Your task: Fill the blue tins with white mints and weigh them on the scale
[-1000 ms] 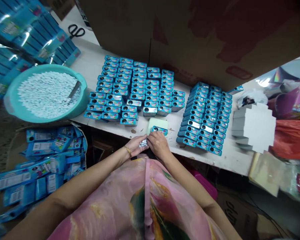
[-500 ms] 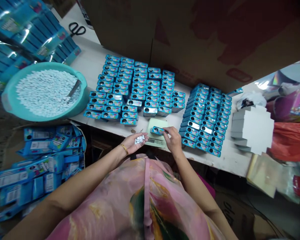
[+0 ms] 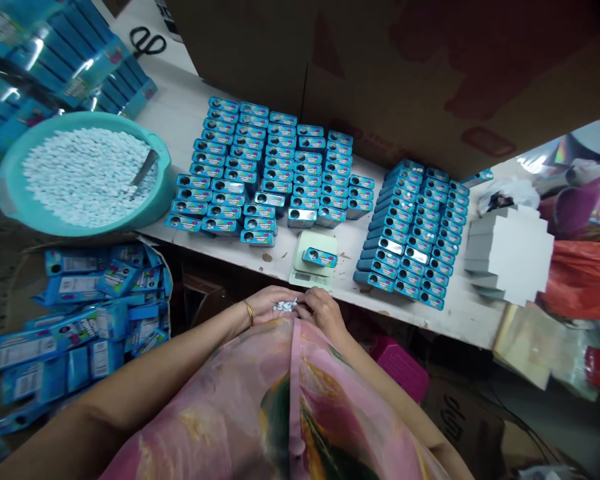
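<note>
My left hand (image 3: 271,304) is cupped palm up near my body, with a small pile of white candies (image 3: 286,305) in it. Against its fingertips, my right hand (image 3: 324,311) has its fingers curled in at the edge of the pile; what they pinch, if anything, is hidden. Just beyond both hands, a small blue tin (image 3: 320,257) with a dark round hole in its top rests on a pale green scale (image 3: 300,275). At the left, a turquoise basin (image 3: 167,183) is filled with the same white candies, and a scoop (image 3: 144,168) is stuck in them.
Rows of blue tins stand left of the scale (image 3: 257,170) and right of it (image 3: 410,233). A large cardboard box (image 3: 260,60) closes off the back. Scissors (image 3: 147,41) lie at the far left. An open carton of blue packets (image 3: 167,280) sits below the basin.
My right hand has left the tin on the scale and come back toward my body to meet my left hand. My left hand moved slightly closer to me with the candies.
</note>
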`<state>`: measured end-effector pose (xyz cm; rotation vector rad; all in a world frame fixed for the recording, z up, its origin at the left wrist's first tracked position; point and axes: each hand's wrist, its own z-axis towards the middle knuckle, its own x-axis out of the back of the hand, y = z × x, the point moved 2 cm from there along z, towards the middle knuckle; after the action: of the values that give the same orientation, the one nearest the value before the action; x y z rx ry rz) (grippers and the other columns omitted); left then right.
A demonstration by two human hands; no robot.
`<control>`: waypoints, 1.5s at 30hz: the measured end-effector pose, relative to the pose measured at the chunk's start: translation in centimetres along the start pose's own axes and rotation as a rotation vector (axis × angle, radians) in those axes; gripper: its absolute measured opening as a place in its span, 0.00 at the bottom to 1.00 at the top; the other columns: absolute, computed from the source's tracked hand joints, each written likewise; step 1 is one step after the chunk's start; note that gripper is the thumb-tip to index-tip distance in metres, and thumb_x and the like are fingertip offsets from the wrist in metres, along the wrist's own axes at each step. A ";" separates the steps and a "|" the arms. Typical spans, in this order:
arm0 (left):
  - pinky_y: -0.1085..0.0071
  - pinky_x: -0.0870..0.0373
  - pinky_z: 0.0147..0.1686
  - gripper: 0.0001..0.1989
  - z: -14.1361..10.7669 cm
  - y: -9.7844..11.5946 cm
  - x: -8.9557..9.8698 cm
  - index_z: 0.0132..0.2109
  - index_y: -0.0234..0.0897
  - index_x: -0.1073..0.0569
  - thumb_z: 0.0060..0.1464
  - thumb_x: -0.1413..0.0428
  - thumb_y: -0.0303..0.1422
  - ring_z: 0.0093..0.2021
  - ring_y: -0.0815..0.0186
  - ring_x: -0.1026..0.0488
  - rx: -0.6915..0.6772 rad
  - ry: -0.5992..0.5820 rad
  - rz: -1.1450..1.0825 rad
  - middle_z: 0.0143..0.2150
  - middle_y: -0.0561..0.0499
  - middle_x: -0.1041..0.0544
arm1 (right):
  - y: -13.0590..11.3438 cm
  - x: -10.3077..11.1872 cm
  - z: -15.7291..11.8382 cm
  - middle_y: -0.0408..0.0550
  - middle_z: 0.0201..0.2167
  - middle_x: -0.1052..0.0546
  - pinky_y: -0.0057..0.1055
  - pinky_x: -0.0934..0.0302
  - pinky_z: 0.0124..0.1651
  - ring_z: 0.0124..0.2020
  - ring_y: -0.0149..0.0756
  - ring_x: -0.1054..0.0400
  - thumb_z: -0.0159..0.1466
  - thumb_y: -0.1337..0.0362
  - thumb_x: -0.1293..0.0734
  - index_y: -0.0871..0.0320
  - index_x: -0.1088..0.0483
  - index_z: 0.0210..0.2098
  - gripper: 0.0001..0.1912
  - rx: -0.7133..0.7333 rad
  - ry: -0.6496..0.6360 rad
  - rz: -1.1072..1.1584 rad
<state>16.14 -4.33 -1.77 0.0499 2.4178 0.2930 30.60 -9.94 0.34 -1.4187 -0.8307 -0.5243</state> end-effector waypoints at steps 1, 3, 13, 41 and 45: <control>0.69 0.30 0.37 0.09 0.1 -0.1 -0.1 0.36 0.29 0.24 0.43 0.43 0.21 0.34 0.63 0.26 0.007 -0.007 0.013 0.34 0.41 0.23 | 0.1 -0.1 -0.2 0.47 0.31 0.31 0.31 0.42 0.37 0.35 0.35 0.38 0.60 0.61 0.40 0.55 0.30 0.35 0.08 -0.018 0.009 0.011; 0.70 0.30 0.37 0.09 0.2 -0.3 -0.3 0.35 0.29 0.24 0.43 0.43 0.21 0.33 0.64 0.26 0.016 -0.016 0.028 0.33 0.42 0.23 | 0.2 -0.2 -0.6 0.47 0.30 0.30 0.31 0.42 0.37 0.34 0.35 0.38 0.59 0.62 0.39 0.55 0.31 0.33 0.07 -0.028 0.020 0.022; 0.69 0.29 0.37 0.10 0.5 -0.1 0.6 0.38 0.24 0.26 0.47 0.46 0.22 0.36 0.59 0.25 -0.036 0.028 -0.143 0.36 0.34 0.24 | 1.4 3.2 2.6 0.47 0.33 0.30 0.35 0.43 0.42 0.38 0.36 0.38 0.60 0.63 0.40 0.54 0.31 0.35 0.07 -0.060 0.284 0.060; 0.84 0.40 0.17 0.11 -0.9 1.8 4.8 0.39 0.28 0.27 0.44 0.43 0.21 0.25 0.74 0.31 -0.214 0.218 -0.153 0.30 0.45 0.26 | 5.4 4.6 3.1 0.53 0.47 0.35 0.40 0.46 0.51 0.50 0.40 0.42 0.57 0.60 0.37 0.57 0.38 0.49 0.21 -0.105 0.378 -0.042; 0.84 0.44 0.16 0.14 -0.7 1.7 2.8 0.41 0.28 0.27 0.43 0.41 0.24 0.24 0.76 0.34 -0.216 0.136 -0.018 0.31 0.45 0.27 | 1.3 3.2 3.4 0.50 0.41 0.31 0.36 0.43 0.47 0.44 0.37 0.39 0.59 0.62 0.39 0.54 0.34 0.46 0.15 0.050 0.191 0.012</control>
<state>13.49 -2.53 -2.67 -0.0913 2.5045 0.5643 32.97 -5.91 1.80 -1.3052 -0.6773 -0.6156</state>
